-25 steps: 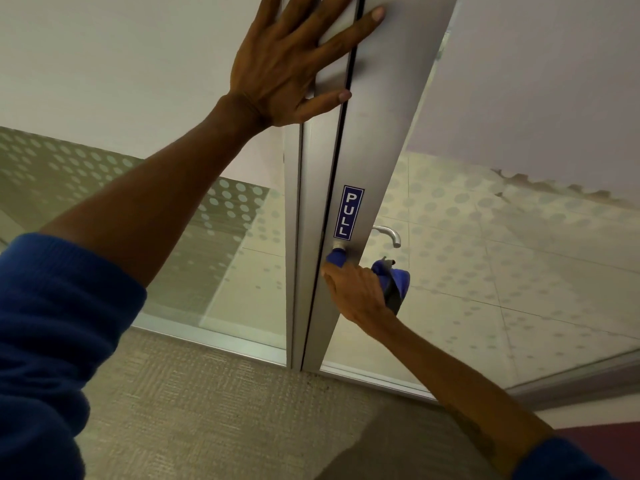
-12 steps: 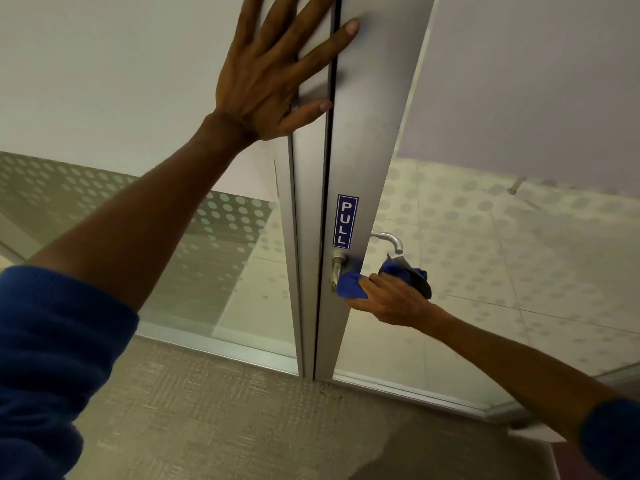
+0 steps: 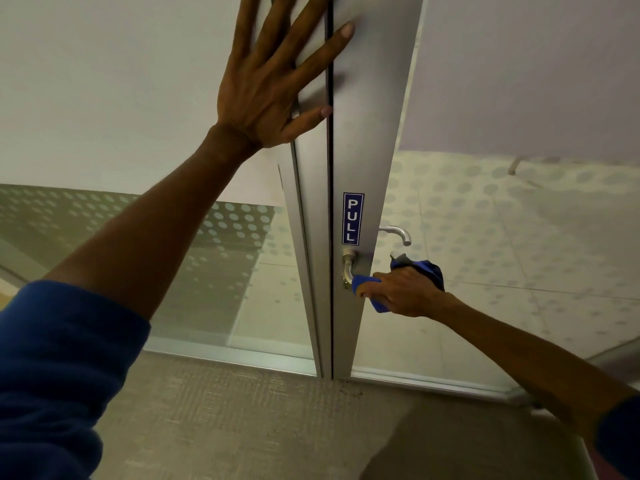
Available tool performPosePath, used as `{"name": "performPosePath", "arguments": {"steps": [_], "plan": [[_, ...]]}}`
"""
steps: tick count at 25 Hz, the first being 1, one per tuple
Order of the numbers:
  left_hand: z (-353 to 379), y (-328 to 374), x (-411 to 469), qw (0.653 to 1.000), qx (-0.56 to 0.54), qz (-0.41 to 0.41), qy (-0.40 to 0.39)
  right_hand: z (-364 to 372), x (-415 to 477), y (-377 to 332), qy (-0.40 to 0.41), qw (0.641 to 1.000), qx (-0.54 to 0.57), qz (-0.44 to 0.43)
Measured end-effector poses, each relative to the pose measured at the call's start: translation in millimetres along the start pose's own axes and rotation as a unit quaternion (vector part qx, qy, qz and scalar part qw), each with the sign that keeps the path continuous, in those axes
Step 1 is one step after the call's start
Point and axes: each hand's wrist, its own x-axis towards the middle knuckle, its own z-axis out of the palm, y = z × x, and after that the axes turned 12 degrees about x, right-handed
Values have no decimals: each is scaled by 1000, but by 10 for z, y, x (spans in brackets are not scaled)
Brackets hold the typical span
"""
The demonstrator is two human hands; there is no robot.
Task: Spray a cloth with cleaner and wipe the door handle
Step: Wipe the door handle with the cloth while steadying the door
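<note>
A silver lever door handle (image 3: pixel 347 267) sticks out of the grey metal door frame (image 3: pixel 367 140), just below a blue PULL sticker (image 3: pixel 352 218). My right hand (image 3: pixel 403 293) is wrapped around the handle's outer part with a blue cloth (image 3: pixel 367 283) bunched in it; the cloth covers that end of the lever. Cloth also pokes out behind my hand, against the glass. My left hand (image 3: pixel 273 77) lies flat, fingers spread, high on the frame across the door gap. No spray bottle is in sight.
A second silver handle (image 3: pixel 398 233) shows through the glass on the door's far side. Frosted glass panels with dot patterns (image 3: pixel 502 244) flank the frame. Beige carpet (image 3: pixel 242 420) lies at the door's foot.
My right hand with the cloth has slid from the handle's base outward along the lever, baring the base. My left hand stays flat on the frame.
</note>
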Motion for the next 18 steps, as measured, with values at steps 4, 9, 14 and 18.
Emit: {"name": "performPosePath", "arguments": {"steps": [4,9,14,18], "plan": [[-37,-31,-3,1000,-2,0,-12,-86,49,-126,38,991,95,82],[-85,-38,19,1000,-23,-5,-21,-169,245,-353,65,978,152,129],[-126,-59,12,996,-72,-23,-55,-13,467,-820,148,958,57,240],[-101,-45,8,998,-49,-19,-37,156,492,-1057,222,944,20,241]]}}
